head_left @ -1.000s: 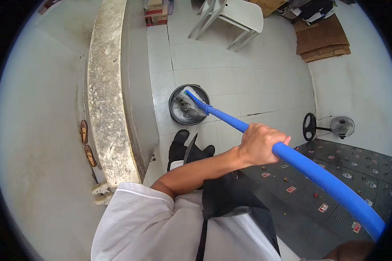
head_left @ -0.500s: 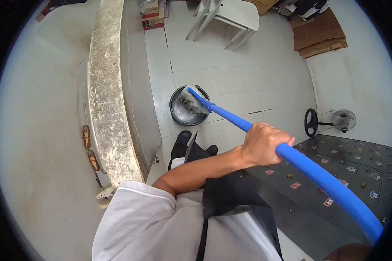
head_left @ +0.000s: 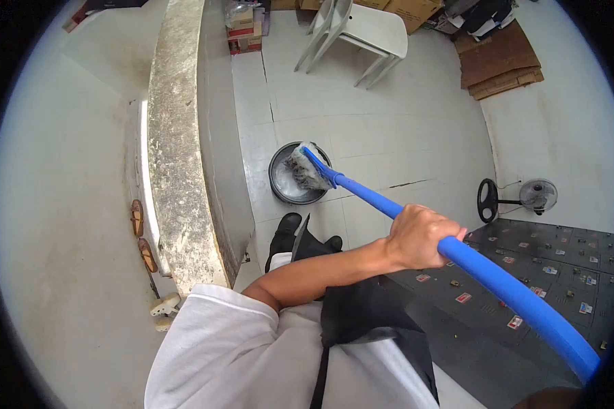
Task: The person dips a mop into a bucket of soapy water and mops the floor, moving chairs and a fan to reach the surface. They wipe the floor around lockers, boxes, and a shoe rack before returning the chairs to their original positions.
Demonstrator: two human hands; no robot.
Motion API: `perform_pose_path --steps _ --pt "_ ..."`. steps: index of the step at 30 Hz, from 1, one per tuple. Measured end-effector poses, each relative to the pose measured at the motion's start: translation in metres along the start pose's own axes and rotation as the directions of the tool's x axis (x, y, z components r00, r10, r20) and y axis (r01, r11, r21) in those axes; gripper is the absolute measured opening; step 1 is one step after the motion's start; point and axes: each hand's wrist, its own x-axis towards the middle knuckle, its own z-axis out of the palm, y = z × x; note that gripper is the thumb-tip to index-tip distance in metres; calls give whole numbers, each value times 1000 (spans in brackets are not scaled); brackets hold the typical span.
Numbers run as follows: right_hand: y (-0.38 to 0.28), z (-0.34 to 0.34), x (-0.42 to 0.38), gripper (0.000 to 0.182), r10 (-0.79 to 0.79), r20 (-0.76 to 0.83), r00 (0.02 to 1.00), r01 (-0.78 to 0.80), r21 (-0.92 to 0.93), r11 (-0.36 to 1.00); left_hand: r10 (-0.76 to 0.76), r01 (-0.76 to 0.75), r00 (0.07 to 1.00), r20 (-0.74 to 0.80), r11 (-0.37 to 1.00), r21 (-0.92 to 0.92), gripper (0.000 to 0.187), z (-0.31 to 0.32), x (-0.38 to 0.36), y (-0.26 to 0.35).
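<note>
My left hand [head_left: 424, 236] is wrapped round the long blue pole of a mop [head_left: 518, 294], about midway along what shows of it. At the pole's far end, the grey-white, wet-looking mop head [head_left: 310, 168] hangs over the right side of a round dark basin [head_left: 274, 191] on the floor. Greyish liquid [head_left: 288, 183] shows in the basin, beside the mop head. The pole's near end runs out at the lower right. A dark sliver of my right arm [head_left: 549, 399] shows in that corner, while my right hand is out of sight.
A low wall with a worn top [head_left: 177, 157] runs along my left. White chairs [head_left: 368, 31] stand ahead, near cardboard boxes [head_left: 244, 31]. To the right are a fan [head_left: 537, 196] and grey lockers [head_left: 512, 273]. My dark shoes [head_left: 286, 228] are just short of the basin.
The mop head has shifted slightly to the right within the basin, and my left hand has moved a little right with the pole. The whole view has dipped slightly.
</note>
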Motion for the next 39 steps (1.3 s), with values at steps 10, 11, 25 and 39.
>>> perform_pose_path --steps 10,11,25,39 --pt "9 9 1 29 -13 42 999 9 96 995 -18 18 999 -39 1000 -10 34 -3 -10 4" --pt "10 12 0 28 -28 21 999 26 116 993 -16 16 999 -47 1000 3 34 -4 -11 4" --pt "-18 54 -35 29 -77 44 996 74 78 994 25 -24 999 -46 1000 16 30 -23 -46 29" --pt "-64 130 -143 31 -180 89 980 168 127 977 264 -242 952 -153 959 144 31 -27 -126 81"
